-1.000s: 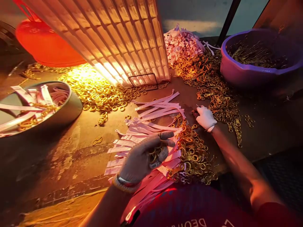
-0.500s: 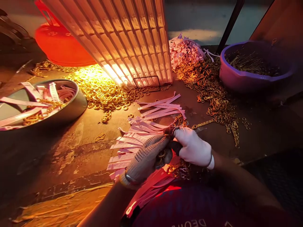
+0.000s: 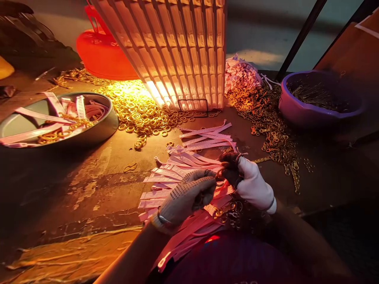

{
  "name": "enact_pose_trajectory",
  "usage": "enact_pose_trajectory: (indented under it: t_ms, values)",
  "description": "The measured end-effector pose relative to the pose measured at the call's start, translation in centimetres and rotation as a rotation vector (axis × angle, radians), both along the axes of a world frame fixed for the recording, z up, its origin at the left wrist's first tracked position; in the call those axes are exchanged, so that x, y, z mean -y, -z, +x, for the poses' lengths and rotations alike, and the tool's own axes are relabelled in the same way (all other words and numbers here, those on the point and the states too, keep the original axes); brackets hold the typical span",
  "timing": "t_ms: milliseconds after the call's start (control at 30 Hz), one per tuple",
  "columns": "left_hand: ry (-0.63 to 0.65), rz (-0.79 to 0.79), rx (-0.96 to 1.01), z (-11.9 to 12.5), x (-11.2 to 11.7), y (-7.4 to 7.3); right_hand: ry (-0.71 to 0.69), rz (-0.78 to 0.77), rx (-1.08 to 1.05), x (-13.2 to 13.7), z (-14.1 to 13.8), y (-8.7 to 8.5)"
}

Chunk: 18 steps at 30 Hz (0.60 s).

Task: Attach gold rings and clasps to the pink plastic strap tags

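My left hand (image 3: pixel 188 195), in a light glove with dark dots, is closed, its fingertips pinching what looks like a metal ring (image 3: pixel 218 174). My right hand (image 3: pixel 254 185), in a white glove with dark fingers, is closed right beside it; what its fingers hold is hidden. Beneath and left of the hands lie many pink printed straps (image 3: pixel 166 175), side by side. More pink straps (image 3: pixel 189 232) rest across my lap, with metal rings and clasps (image 3: pixel 232 215) at their ends below my right hand.
Loose gold rings (image 3: pixel 139 112) are heaped under the glowing light by a ribbed panel (image 3: pixel 189 51). A grey bowl (image 3: pixel 109 126) of straps and rings stands left. Metal clasps (image 3: pixel 275 138) spread along the right, near a purple basin (image 3: pixel 314 114). A red container (image 3: pixel 103 55) stands behind.
My hands have drawn slightly apart, the right one shifting right, and a ring now shows at my left fingertips. The whole view has swung a little to the left.
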<state>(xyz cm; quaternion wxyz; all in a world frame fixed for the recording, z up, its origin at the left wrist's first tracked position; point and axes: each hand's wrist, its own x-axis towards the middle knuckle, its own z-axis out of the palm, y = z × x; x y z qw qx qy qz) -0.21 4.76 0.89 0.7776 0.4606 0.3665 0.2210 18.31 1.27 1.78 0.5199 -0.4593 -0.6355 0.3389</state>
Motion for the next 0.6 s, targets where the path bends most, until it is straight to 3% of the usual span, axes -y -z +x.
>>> enact_pose_trajectory:
  t_ms: [200, 333, 400, 500, 567, 600]
  values:
    - [0.009, -0.02, 0.009, 0.4, 0.8, -0.6, 0.092, 0.166, 0.206, 0.1, -0.6, 0.0]
    - [-0.075, 0.16, -0.062, 0.7, 1.1, -0.5, 0.13, 0.167, 0.304, 0.3, -1.1, 0.8]
    - [-0.171, 0.346, -0.156, 0.6, 0.8, -0.2, 0.071, 0.033, 0.128, 0.3, -1.3, 0.7]
    - [-0.392, 0.608, -0.334, -0.3, -0.3, 0.3, 0.047, -0.235, -0.366, 0.1, -1.3, -0.3]
    - [-0.489, 0.56, -0.34, -1.3, -1.2, 0.5, 0.129, -0.3, -0.586, -0.1, -1.0, -1.1]
    - [-0.495, 0.429, -0.268, -1.8, -1.6, 0.5, 0.162, -0.305, -0.627, -0.2, -0.9, -1.4]
